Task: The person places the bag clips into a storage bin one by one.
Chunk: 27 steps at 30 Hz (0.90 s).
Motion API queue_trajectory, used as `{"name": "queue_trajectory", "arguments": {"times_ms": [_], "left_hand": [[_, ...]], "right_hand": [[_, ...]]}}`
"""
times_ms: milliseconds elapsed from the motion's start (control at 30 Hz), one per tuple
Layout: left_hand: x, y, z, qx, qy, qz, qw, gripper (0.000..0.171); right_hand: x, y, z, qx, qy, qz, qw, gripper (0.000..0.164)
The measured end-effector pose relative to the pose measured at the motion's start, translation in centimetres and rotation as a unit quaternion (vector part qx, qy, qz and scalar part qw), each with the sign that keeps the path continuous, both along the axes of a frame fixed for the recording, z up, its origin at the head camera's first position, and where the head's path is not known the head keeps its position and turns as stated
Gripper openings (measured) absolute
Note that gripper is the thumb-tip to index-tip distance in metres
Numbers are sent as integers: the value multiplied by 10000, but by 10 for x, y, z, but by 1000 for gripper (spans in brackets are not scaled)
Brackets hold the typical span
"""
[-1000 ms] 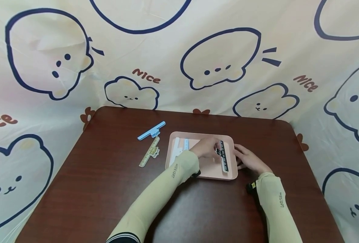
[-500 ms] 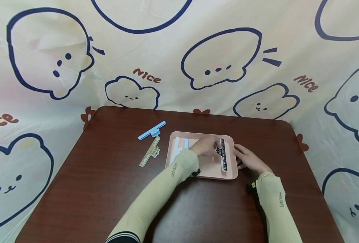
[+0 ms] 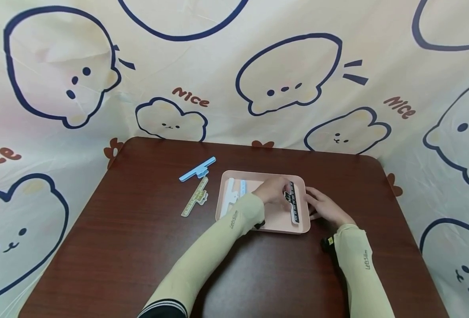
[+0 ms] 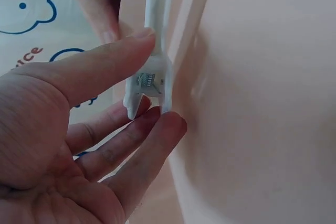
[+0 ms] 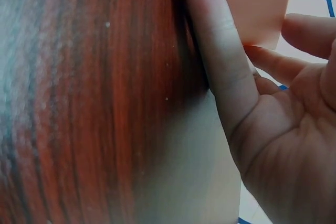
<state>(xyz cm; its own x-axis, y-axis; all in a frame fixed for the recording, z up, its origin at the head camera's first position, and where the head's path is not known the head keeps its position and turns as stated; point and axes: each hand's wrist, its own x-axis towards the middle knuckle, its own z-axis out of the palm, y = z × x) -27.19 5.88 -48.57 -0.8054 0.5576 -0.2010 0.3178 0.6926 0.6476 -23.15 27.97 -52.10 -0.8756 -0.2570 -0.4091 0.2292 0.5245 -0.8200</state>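
Note:
My left hand (image 3: pixel 274 191) is over the right half of a pink tray (image 3: pixel 275 219), holding a black-and-white ruler-patterned clip (image 3: pixel 295 204) by its handle. Seen from the left wrist, the thumb lies against the clip (image 4: pixel 161 72) beside its spring and the fingertips meet the handle ends. The clip stands close to the tray's right wall. Outside that wall my right hand (image 3: pixel 329 210) rests with extended fingers touching the tray's side. A white clip (image 3: pixel 228 196) and a light-blue marked clip (image 3: pixel 243 187), partly hidden by the left arm, lie in the tray's left half.
A blue clip (image 3: pixel 197 169) and a yellowish ruler-patterned clip (image 3: pixel 196 197) lie on the brown table (image 3: pixel 147 238) left of the tray. A printed cloth (image 3: pixel 226 66) hangs behind the table and along its sides.
My left hand and the black-and-white clip have shifted very slightly to the right. The right hand and the tray hold their places; the head view has tilted a little.

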Motion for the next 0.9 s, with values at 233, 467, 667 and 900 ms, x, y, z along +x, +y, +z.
{"name": "queue_trajectory", "arguments": {"times_ms": [233, 467, 667, 900], "left_hand": [[-3, 1, -1, -168, 201, -192, 9995, 40], [-3, 5, -5, -269, 312, -242, 9989, 39], [-3, 3, -4, -111, 238, -273, 9993, 41], [-4, -4, 5, -10, 268, -344, 9990, 44]], "right_hand": [[-2, 2, 2, -64, -35, 45, 10000, 55], [-2, 1, -2, -26, 20, 57, 10000, 55], [-1, 2, -3, 28, 8, 54, 10000, 56], [-2, 2, 0, 24, 5, 84, 10000, 56]]}}
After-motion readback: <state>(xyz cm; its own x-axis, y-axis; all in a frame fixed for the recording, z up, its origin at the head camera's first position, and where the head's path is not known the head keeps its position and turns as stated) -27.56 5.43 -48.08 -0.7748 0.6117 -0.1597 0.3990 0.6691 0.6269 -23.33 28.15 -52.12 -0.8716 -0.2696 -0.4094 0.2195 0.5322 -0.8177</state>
